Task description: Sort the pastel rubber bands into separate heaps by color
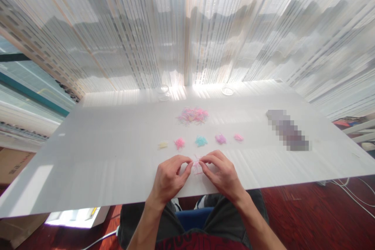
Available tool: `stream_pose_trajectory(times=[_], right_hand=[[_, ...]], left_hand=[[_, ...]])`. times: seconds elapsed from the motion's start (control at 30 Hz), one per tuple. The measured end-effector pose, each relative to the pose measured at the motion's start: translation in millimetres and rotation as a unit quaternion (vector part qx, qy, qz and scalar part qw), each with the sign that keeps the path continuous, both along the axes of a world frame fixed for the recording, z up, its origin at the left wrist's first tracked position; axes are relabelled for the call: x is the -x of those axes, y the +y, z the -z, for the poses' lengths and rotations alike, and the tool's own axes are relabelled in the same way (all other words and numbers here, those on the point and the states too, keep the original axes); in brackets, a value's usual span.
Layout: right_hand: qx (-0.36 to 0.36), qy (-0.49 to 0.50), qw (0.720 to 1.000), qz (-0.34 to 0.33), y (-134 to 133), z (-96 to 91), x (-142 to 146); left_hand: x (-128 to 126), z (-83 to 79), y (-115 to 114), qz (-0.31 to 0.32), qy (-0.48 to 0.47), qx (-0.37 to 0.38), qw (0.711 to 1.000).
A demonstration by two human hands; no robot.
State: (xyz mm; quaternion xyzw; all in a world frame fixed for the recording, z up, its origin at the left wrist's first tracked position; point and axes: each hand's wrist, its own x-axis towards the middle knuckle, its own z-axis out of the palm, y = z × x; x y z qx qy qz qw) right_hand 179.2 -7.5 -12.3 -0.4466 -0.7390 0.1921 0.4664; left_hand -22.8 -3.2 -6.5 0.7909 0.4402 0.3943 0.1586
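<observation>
My left hand [170, 175] and my right hand [221, 172] meet near the front edge of the white table, thumbs and forefingers pinched. Between the fingertips lie a few thin pink strips [197, 168], and each pinch closes on a strip; the exact hold is too small to see. Just beyond my hands runs a row of small heaps of strips: a yellow heap [163, 145], a bright pink heap [179, 143], a turquoise heap [200, 141], a purple heap [220, 138] and a pale pink heap [238, 137]. Farther back sits a larger mixed-colour pile [193, 115].
Two clear round lids or dishes [227, 91] stand by the table's far edge, below the striped curtain [187, 27]. A blurred-out object [288, 129] lies on the right. Under the table are a white box [79, 218], a carton [14, 166] and cables [351, 195].
</observation>
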Motion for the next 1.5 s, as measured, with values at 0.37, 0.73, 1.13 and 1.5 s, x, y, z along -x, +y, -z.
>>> stream_pose_trajectory(times=[0.37, 0.73, 1.13, 1.5], right_hand=[[-0.004, 0.003, 1.0, 0.002, -0.2, -2.2, 0.3], [-0.004, -0.001, 1.0, 0.005, -0.3, -4.8, 0.4], [0.006, -0.002, 1.0, 0.003, -0.5, -3.0, -0.2], [0.001, 0.002, 1.0, 0.003, -0.1, -4.5, 0.0]], left_hand=[[0.6, 2.4, 0.2, 0.007, -0.006, 0.01, 1.0], [1.5, 0.9, -0.4, 0.006, -0.004, 0.006, 1.0], [0.5, 0.9, -0.3, 0.003, -0.001, -0.002, 1.0], [1.2, 1.6, -0.1, 0.002, 0.0, -0.004, 1.0]])
